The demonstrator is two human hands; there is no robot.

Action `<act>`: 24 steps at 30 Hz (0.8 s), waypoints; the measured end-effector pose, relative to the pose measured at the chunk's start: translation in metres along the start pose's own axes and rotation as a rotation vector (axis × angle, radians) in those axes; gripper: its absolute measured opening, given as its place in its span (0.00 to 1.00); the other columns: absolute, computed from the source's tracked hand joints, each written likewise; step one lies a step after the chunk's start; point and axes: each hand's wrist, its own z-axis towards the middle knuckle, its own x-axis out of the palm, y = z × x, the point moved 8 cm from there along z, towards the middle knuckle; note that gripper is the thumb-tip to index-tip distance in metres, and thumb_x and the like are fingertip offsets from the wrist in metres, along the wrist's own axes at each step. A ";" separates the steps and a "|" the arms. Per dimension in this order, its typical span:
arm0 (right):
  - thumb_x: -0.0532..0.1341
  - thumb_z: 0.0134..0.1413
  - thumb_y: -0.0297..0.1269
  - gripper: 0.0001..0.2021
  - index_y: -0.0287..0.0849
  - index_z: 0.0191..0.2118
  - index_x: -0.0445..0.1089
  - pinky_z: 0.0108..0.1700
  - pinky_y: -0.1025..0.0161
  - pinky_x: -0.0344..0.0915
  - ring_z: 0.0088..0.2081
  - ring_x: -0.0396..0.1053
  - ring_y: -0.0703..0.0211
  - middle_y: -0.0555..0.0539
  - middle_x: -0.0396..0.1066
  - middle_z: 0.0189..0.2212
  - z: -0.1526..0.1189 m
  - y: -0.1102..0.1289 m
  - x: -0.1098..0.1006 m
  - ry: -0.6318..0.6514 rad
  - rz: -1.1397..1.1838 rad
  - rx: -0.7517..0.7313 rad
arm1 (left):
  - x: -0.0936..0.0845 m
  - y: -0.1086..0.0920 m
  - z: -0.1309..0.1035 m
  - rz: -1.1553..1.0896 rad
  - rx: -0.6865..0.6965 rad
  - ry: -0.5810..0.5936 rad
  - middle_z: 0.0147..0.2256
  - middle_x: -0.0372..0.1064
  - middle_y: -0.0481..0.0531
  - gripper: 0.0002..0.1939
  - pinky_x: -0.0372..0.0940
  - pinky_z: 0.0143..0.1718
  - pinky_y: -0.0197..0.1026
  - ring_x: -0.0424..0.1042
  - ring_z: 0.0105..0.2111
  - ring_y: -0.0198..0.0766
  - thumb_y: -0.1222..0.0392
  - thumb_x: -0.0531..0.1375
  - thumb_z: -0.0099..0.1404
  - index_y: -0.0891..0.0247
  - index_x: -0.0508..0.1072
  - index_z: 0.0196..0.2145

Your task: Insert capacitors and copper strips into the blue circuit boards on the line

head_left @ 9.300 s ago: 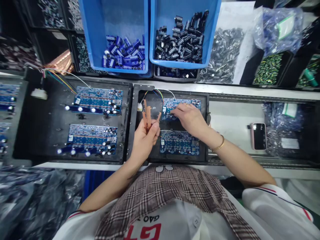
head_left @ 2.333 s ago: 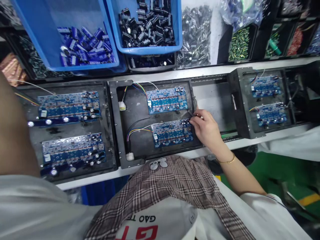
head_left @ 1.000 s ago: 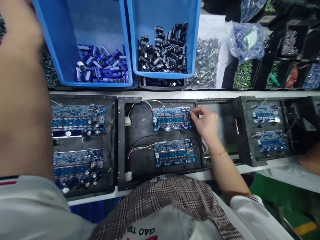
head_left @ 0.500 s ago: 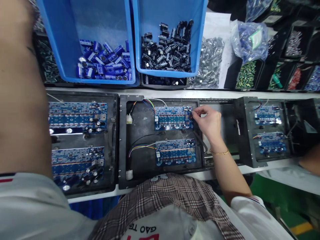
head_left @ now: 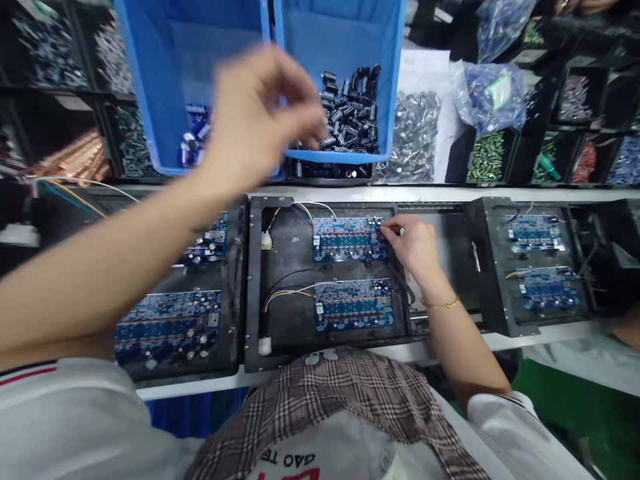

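My left hand (head_left: 265, 113) is raised over the two blue bins, blurred by motion. Its thumb and fingers come together near the bin of black capacitors (head_left: 350, 113); whether they hold anything is too blurred to tell. Below, my right hand (head_left: 410, 243) has thumb and forefinger pinched at the right end of the upper blue circuit board (head_left: 345, 241). Whatever is between those fingertips is hidden. A second board (head_left: 353, 308) lies below it in the same black tray (head_left: 285, 267), with coloured wires running from its left side.
Boards fill another tray (head_left: 170, 320) on the left, and a third tray (head_left: 543, 260) stands at right. Blue capacitors (head_left: 193, 143) lie in the left bin. Parts boxes (head_left: 487, 157) line the back. Another person's arm (head_left: 627, 328) shows at the right edge.
My left hand has come into view and reached over the bins, its forearm now across the left tray. My right hand stays at the upper board's right end. The view has shifted slightly.
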 end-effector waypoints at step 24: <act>0.65 0.58 0.30 0.05 0.48 0.39 0.74 0.41 0.59 0.72 0.36 0.75 0.59 0.51 0.77 0.34 -0.133 0.007 -0.074 -0.280 0.344 -0.006 | 0.039 0.059 0.105 1.381 0.048 0.232 0.66 0.46 0.64 0.39 0.43 0.60 0.70 0.48 0.64 0.70 0.35 0.49 0.71 0.65 0.54 0.69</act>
